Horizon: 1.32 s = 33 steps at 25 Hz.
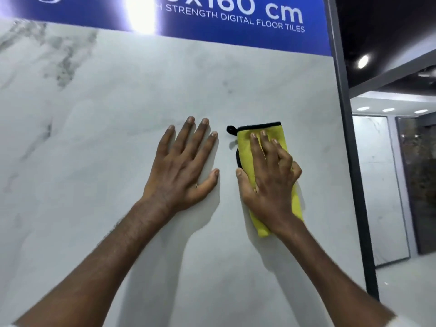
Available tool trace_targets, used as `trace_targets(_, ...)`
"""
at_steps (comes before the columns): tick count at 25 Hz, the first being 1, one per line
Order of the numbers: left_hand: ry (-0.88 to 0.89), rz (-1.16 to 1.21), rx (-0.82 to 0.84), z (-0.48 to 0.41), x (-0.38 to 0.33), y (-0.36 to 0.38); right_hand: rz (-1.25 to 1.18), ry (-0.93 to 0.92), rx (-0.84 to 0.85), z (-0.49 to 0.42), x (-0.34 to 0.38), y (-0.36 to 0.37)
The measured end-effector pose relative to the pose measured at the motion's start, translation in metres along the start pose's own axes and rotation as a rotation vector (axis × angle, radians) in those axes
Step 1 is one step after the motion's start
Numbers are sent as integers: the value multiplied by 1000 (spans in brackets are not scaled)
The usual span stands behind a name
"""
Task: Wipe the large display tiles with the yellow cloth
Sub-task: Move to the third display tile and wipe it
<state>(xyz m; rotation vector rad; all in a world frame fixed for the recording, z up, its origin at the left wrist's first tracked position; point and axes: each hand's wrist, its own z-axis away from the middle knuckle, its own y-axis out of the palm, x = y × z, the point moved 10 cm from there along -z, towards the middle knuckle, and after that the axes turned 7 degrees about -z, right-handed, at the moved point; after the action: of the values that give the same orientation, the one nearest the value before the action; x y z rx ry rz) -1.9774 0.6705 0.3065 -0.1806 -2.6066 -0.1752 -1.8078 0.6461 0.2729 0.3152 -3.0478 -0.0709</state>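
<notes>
The large white glossy display tile with grey marble veining stands upright and fills most of the view. It looks rigid, heavy and fixed in its stand, so it should be worked on where it stands, not lifted. Its polished face is probably slippery and will show smears. Along the tile's top edge runs a blue printed banner with white lettering. A dark metal frame post borders the tile's right edge.

Near the tile's middle the left hand lies flat on the surface, fingers straight and spread, holding nothing. It seems to act as a brace.

Just right of it on the tile, apart from it, the right hand presses the yellow microfibre cloth with black edging against the face. Its index and middle fingers lie straight over the cloth. The two outer fingers are somewhat bent, and the thumb lies along the cloth's left edge. I read this as a flat press rather than a clutch.

The cloth is folded into a narrow pad. It looks soft, light and limp, so it should glide easily but could bunch or slip off the vertical tile if pressure eases. The best hold is a palm spread over its middle.

A small black hanging loop sticks out at the cloth's upper left corner, against the tile.
</notes>
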Motion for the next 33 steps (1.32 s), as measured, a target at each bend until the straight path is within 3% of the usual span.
trace_targets(6, 12, 47, 15, -1, -2, 2, 24, 50, 68, -127, 18, 9)
trace_targets(9, 11, 56, 39, 3, 0, 6, 22, 36, 44, -138, 21, 13)
trace_targets(12, 9, 69, 71, 0, 1, 2, 32, -15, 2, -63, 16, 4)
trace_targets(15, 69, 244, 52, 17, -8, -18, 51, 26, 17, 58, -2, -5)
trace_targets(19, -36, 361, 48, 130, -31, -55, 71, 57, 110, 211, -9, -14)
trace_targets(23, 98, 234, 183, 209, -76, -38, 41, 7, 115, 160, -4, -7)
trace_targets(27, 117, 161, 156, 213, -78, -29, 36, 29, 39, 112, -2, -7)
trace_targets(33, 91, 136, 164, 214, -77, -28, 57, 6, 195, 298, -1, -13)
